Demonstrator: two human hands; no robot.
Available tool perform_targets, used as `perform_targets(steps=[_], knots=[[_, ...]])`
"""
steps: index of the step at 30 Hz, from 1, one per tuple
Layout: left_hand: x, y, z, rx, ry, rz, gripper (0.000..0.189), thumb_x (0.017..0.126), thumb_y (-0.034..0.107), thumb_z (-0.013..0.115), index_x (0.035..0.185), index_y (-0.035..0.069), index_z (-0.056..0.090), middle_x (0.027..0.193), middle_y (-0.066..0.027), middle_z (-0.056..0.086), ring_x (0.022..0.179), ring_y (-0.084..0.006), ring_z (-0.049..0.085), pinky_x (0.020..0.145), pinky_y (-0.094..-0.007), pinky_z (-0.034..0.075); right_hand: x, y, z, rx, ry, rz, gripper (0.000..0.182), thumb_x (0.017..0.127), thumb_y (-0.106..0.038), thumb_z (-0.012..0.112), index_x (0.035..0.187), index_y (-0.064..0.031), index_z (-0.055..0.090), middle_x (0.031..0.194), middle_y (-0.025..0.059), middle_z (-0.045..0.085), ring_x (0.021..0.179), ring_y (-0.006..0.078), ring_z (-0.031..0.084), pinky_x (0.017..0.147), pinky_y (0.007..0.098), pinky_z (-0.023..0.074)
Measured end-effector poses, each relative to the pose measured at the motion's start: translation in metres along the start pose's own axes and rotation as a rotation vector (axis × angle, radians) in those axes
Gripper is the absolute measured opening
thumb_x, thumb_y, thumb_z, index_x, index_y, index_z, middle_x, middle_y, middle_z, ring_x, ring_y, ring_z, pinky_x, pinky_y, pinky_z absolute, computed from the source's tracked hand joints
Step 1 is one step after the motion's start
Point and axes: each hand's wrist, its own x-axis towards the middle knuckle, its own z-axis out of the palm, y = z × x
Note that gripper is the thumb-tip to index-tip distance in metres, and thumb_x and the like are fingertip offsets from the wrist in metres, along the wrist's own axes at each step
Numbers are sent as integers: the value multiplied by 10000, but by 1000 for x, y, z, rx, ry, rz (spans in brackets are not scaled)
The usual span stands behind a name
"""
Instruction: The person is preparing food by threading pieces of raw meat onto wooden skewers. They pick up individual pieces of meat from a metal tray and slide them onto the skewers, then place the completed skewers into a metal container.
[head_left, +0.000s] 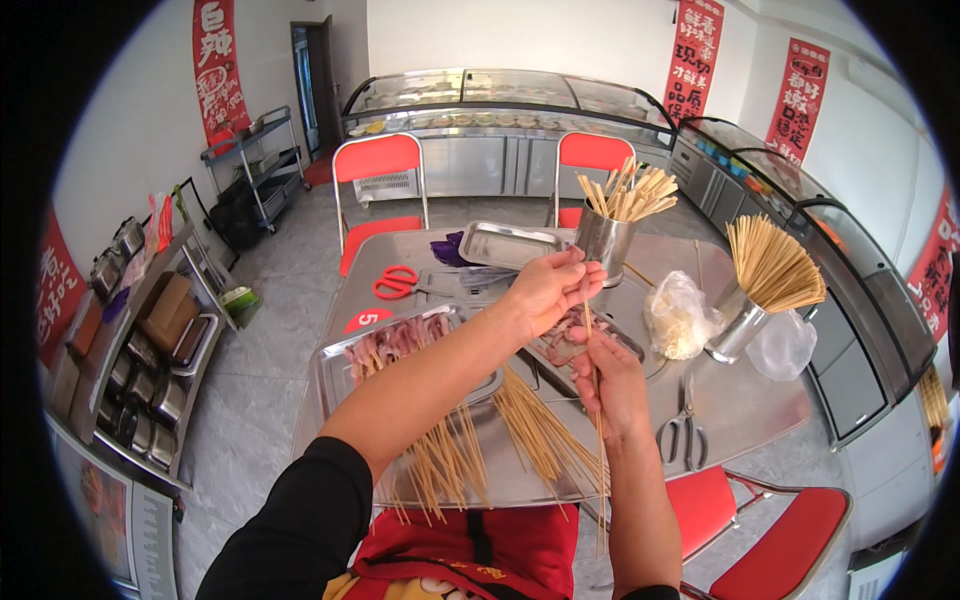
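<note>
My right hand (616, 379) grips a thin bamboo skewer (588, 315) that stands nearly upright. At its top end, my left hand (551, 292) pinches a small strip of raw meat, mostly hidden by the fingers. Beneath my hands lies a metal tray (636, 351) with loose raw meat strips (561, 339). To the left, partly behind my left forearm, another metal tray (321, 382) holds skewered meat (401, 341), its sticks pointing towards me. Bare bamboo skewers (536, 420) fan out between that tray and my right forearm.
Red-handled scissors (397, 282), an emptied-looking tray (510, 246), two steel canisters of sticks (606, 238) (739, 319), a plastic bag (679, 315) and grey scissors (684, 431) share the steel table (757, 420). Red folding chairs (379, 161) surround it.
</note>
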Motion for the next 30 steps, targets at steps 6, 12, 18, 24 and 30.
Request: perform_targets(steps=[6,12,18,24,30], knots=[[-4,1,1,35,5,8,172,907,32,488,1068,-27,497,1104,-151,532,1046,-246,554,937,-345,476,1,1,2,-9,-4,-17,227,944,-174,424,1032,-17,563,624,-8,477,397,56,374,318,184,223],[-9,2,7,115,0,36,226,907,31,486,1125,-27,468,1090,-144,539,1033,-243,560,930,-345,477,3,3,0,11,23,-18,219,942,-184,445,1023,-26,573,619,-8,493,391,56,396,318,174,227],[-11,3,10,139,15,11,317,885,0,510,1189,-22,421,1085,-158,537,1025,-246,562,916,-337,486,3,6,-1,-18,36,-25,208,939,-194,459,1015,-46,585,608,-14,504,393,56,414,325,178,246],[-16,1,15,231,68,33,343,865,-40,520,1189,-28,412,1079,-162,533,1013,-249,567,903,-324,494,3,8,-1,-119,104,-44,206,938,-187,454,1006,-49,591,592,-16,495,389,58,413,331,186,251],[-12,-1,7,234,106,37,330,857,-56,518,1170,-23,420,1059,-161,530,999,-254,574,893,-321,500,1,11,2,-214,151,-57,208,934,-159,447,1013,-28,588,566,-9,479,381,67,409,337,198,254]])
